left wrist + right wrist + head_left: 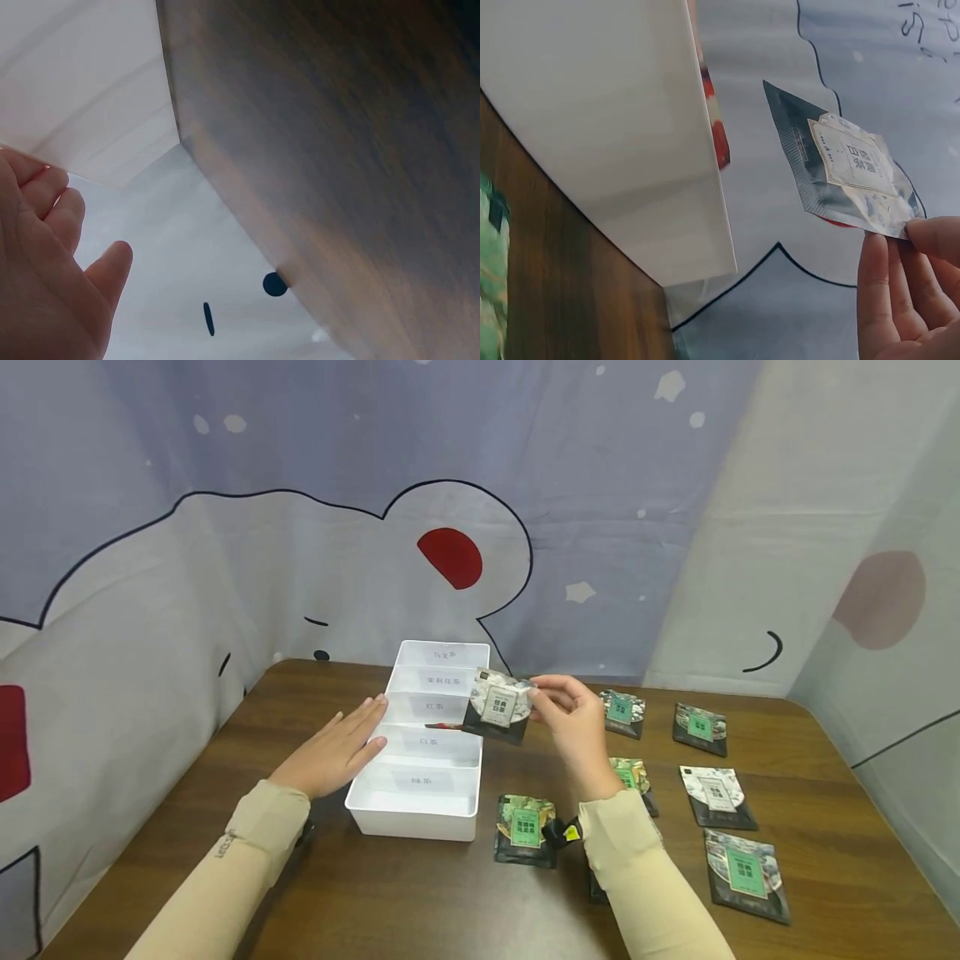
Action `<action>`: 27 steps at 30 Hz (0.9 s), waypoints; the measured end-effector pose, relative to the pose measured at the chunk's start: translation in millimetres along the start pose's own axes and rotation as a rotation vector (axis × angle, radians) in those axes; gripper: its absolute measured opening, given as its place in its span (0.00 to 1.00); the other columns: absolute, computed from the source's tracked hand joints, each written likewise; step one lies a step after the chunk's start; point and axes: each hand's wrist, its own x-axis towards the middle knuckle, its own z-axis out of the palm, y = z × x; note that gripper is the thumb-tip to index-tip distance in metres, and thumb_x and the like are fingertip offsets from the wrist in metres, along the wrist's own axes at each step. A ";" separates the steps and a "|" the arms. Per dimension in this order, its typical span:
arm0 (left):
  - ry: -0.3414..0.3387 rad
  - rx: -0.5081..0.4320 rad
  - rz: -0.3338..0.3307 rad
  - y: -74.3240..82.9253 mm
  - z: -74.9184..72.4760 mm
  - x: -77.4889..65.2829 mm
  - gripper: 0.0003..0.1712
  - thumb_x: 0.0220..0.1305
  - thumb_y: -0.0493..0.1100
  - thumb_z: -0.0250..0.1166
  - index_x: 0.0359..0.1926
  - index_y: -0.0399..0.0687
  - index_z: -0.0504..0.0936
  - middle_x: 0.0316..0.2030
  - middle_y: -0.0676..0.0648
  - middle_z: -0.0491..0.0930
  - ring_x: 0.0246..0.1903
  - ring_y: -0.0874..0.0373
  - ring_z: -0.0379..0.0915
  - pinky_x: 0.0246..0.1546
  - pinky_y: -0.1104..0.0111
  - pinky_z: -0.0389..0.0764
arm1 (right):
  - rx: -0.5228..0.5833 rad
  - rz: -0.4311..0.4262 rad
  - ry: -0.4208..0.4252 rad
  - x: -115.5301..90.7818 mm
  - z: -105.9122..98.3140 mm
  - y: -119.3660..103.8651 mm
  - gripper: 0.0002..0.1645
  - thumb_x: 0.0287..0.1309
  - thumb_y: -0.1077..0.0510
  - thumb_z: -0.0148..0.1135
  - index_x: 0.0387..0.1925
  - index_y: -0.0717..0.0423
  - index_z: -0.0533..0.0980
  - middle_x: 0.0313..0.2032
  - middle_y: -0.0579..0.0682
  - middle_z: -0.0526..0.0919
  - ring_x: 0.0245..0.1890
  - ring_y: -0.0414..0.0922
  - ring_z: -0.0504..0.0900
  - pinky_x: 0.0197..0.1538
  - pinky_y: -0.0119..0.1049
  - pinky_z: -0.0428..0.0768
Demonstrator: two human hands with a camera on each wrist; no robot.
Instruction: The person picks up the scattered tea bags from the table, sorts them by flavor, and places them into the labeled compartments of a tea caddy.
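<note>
My right hand (573,727) pinches one edge of a black-and-white tea packet (498,706) between thumb and fingers. The packet is held up over the right rim of a long white box (416,827). In the right wrist view the tilted packet (847,165) shows its pale label, apart from the box wall (615,120). My left hand (333,752) has its fingers stretched out along the box's left rim. The box has several compartments in a row, with printed labels on the dividers. A red-edged packet (444,726) shows in one middle compartment, mostly hidden.
Several tea packets lie on the wooden table to the right, among them a green-labelled one (525,831), a white-labelled one (717,795) and another green-labelled one (746,872). My right forearm covers part of some. A printed curtain (337,552) hangs behind the table.
</note>
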 end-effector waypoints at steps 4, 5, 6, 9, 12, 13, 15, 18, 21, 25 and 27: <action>0.001 0.003 0.010 0.3 -0.1 1.9 0.40 0.81 0.63 0.37 0.82 0.47 0.43 0.81 0.46 0.43 0.79 0.45 0.41 0.76 0.44 0.45 | 0.017 -0.020 -0.024 -3.0 7.4 0.4 0.10 0.64 0.68 0.66 0.47 0.68 0.81 0.40 0.56 0.88 0.31 0.40 0.85 0.42 0.40 0.88; 0.000 0.006 0.011 0.0 0.0 2.2 0.40 0.81 0.62 0.37 0.82 0.47 0.43 0.81 0.46 0.43 0.79 0.45 0.41 0.76 0.43 0.45 | 0.023 -0.026 -0.034 -3.8 9.7 0.8 0.10 0.64 0.68 0.66 0.46 0.68 0.81 0.40 0.57 0.88 0.31 0.40 0.85 0.41 0.38 0.88; -0.001 0.007 0.012 -0.4 0.2 2.5 0.40 0.81 0.62 0.37 0.82 0.47 0.43 0.81 0.46 0.43 0.79 0.45 0.41 0.76 0.43 0.45 | 0.031 -0.032 -0.044 -4.5 12.2 1.3 0.10 0.64 0.69 0.66 0.46 0.69 0.81 0.40 0.58 0.88 0.31 0.40 0.85 0.41 0.38 0.88; -0.003 0.015 0.008 -1.9 0.9 3.0 0.40 0.80 0.63 0.37 0.82 0.46 0.43 0.81 0.45 0.43 0.79 0.45 0.41 0.76 0.43 0.45 | 0.057 -0.041 -0.077 -6.1 20.0 4.0 0.09 0.64 0.70 0.65 0.45 0.69 0.81 0.40 0.60 0.87 0.31 0.41 0.86 0.40 0.39 0.88; -0.001 0.016 0.003 -2.8 1.5 2.9 0.41 0.80 0.63 0.37 0.82 0.47 0.43 0.81 0.45 0.43 0.79 0.45 0.41 0.76 0.43 0.45 | 0.061 -0.054 -0.112 -7.6 26.9 6.4 0.08 0.64 0.70 0.65 0.45 0.69 0.81 0.39 0.61 0.86 0.31 0.41 0.86 0.40 0.40 0.88; 0.001 0.015 0.002 -2.9 1.8 2.8 0.41 0.80 0.63 0.37 0.82 0.47 0.43 0.81 0.45 0.43 0.79 0.45 0.41 0.76 0.43 0.45 | 0.060 -0.058 -0.124 -8.3 28.9 7.2 0.08 0.64 0.71 0.65 0.44 0.70 0.81 0.38 0.61 0.86 0.31 0.41 0.86 0.40 0.40 0.88; 0.003 0.008 0.000 -3.1 2.2 2.5 0.41 0.80 0.63 0.37 0.82 0.47 0.43 0.81 0.45 0.43 0.79 0.45 0.41 0.76 0.43 0.45 | 0.054 -0.066 -0.146 -9.7 32.3 9.2 0.08 0.64 0.71 0.65 0.44 0.70 0.80 0.38 0.62 0.85 0.31 0.41 0.86 0.40 0.39 0.88; 0.002 -0.002 -0.001 -3.0 3.2 1.9 0.41 0.80 0.63 0.37 0.82 0.46 0.43 0.81 0.45 0.43 0.79 0.44 0.41 0.76 0.43 0.45 | 0.041 -0.064 -0.169 -12.3 36.1 11.8 0.08 0.64 0.71 0.64 0.44 0.70 0.80 0.38 0.64 0.84 0.31 0.41 0.86 0.40 0.38 0.88; 0.001 -0.006 -0.001 -2.9 4.1 1.7 0.41 0.80 0.63 0.37 0.82 0.46 0.43 0.81 0.46 0.43 0.79 0.44 0.41 0.76 0.43 0.45 | 0.008 -0.071 -0.184 -15.2 38.9 14.5 0.07 0.64 0.71 0.64 0.43 0.69 0.80 0.37 0.64 0.84 0.31 0.43 0.85 0.39 0.37 0.88; 0.003 -0.010 -0.004 -2.6 4.5 1.7 0.41 0.80 0.63 0.37 0.82 0.47 0.43 0.81 0.46 0.43 0.79 0.46 0.40 0.76 0.44 0.43 | -0.070 -0.103 -0.195 -19.3 41.3 17.6 0.05 0.64 0.70 0.64 0.42 0.66 0.80 0.36 0.61 0.85 0.30 0.49 0.85 0.38 0.38 0.88; 0.004 -0.010 -0.005 -2.4 4.2 1.6 0.41 0.80 0.63 0.37 0.82 0.47 0.43 0.81 0.46 0.43 0.79 0.46 0.39 0.76 0.44 0.44 | -0.112 -0.123 -0.194 -21.6 41.6 19.2 0.05 0.63 0.70 0.65 0.41 0.65 0.81 0.35 0.59 0.86 0.30 0.50 0.85 0.38 0.40 0.88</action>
